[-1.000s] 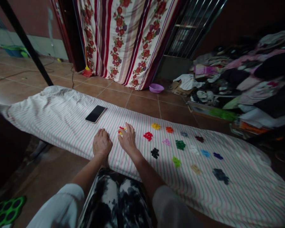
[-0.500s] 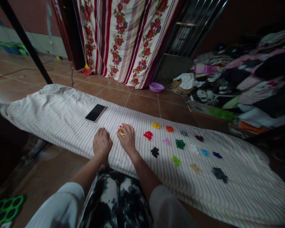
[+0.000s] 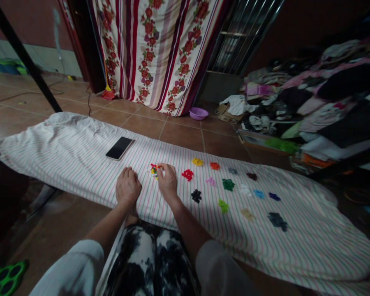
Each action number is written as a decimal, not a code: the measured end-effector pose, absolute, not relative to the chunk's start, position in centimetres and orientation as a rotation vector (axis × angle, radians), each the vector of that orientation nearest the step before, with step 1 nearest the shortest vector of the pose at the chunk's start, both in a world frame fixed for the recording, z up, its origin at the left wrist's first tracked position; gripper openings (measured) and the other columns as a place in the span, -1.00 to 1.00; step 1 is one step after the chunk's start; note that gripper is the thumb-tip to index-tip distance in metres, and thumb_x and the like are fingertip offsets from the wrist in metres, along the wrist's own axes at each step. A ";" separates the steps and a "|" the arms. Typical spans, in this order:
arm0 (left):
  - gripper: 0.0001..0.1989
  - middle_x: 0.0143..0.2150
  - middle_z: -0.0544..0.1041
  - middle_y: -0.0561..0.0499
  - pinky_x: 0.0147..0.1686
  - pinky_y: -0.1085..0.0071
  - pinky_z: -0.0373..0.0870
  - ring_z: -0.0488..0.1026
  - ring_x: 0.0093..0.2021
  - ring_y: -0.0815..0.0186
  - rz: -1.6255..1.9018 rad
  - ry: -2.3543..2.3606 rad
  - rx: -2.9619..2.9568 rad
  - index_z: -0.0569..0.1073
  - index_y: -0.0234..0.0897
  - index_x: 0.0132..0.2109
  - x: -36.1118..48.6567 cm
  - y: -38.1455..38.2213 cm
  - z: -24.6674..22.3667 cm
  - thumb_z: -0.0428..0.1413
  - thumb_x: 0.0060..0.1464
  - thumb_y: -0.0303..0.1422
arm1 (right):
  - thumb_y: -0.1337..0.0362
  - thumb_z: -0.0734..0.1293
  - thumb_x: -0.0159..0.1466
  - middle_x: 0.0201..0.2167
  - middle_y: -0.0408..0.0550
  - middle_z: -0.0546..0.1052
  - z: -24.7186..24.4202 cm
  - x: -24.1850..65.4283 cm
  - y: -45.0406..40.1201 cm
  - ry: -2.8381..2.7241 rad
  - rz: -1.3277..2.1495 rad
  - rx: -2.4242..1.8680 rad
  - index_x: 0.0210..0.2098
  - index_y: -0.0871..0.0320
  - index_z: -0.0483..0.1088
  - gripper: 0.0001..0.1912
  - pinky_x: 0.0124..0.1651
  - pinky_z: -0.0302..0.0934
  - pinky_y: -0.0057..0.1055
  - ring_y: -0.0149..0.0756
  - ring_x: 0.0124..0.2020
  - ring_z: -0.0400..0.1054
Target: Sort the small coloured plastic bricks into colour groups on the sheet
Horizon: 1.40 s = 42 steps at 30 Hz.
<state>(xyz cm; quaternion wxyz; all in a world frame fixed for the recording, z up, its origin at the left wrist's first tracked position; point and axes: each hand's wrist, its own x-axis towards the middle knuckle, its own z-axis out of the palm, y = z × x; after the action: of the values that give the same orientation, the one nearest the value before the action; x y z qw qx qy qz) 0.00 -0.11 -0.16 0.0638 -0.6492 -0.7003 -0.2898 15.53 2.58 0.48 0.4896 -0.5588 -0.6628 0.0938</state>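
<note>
My left hand [image 3: 128,186] rests palm down on the striped cloth [image 3: 86,172], its fingers curled under so that anything inside is hidden. Just to its right, my right hand [image 3: 167,181] has thumb and fingertips pinched together at the edge of a small mixed heap of coloured pieces [image 3: 154,170] in red, yellow, green and white. Whatever the pinch holds is too small to make out. Close by on the right lie a red pile [image 3: 188,175] and a black pile [image 3: 196,195] of similar tiny pieces.
More colour-sorted piles spread rightward, among them yellow [image 3: 197,162], dark green [image 3: 228,184], lime [image 3: 223,206] and dark grey [image 3: 277,221]. A phone [image 3: 119,148] lies on the cloth at left. Beyond are a purple basin [image 3: 198,113] and heaped clothes [image 3: 314,90].
My right hand's fingers have drawn back to the right and closed into a pinch, uncovering more of the mixed heap. My left hand stays resting on the cloth. The view has shifted slightly.
</note>
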 end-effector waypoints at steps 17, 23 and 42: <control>-0.69 0.04 0.50 -0.27 0.14 0.15 0.25 0.33 0.17 0.04 -0.837 -2.091 -1.972 0.47 -0.45 -0.10 -0.2 -0.1 -0.3 -0.13 0.19 -0.43 | 0.35 0.12 0.21 -0.29 0.03 0.55 0.4 26.8 3.1 -1.585 0.082 -1.512 -0.26 0.13 0.53 -0.67 0.10 0.23 -0.12 -0.15 -0.08 0.30; -0.68 0.04 0.50 -0.26 0.15 0.17 0.25 0.34 0.16 0.04 -0.827 -2.088 -1.964 0.46 -0.45 -0.09 -0.1 -0.1 -0.2 -0.14 0.19 -0.43 | 0.34 0.12 0.19 -0.27 0.02 0.55 0.0 27.6 3.0 -1.585 0.081 -1.560 -0.27 0.13 0.53 -0.66 0.11 0.21 -0.11 -0.15 -0.07 0.30; -0.67 0.05 0.49 -0.29 0.15 0.16 0.25 0.32 0.17 0.05 -0.846 -2.109 -1.982 0.46 -0.46 -0.10 -0.1 -0.1 -0.1 -0.15 0.19 -0.43 | 0.35 0.17 0.17 -0.27 0.01 0.58 0.0 28.8 2.5 -1.701 0.060 -1.559 -0.32 0.11 0.52 -0.73 0.11 0.14 -0.11 -0.12 -0.08 0.28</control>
<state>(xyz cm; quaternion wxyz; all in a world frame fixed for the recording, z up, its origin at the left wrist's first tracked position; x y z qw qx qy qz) -0.10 -0.15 -0.12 0.0632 -0.6559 -0.6982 -0.2799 28.75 2.50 -0.03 0.4047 -0.6178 -0.6737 0.0237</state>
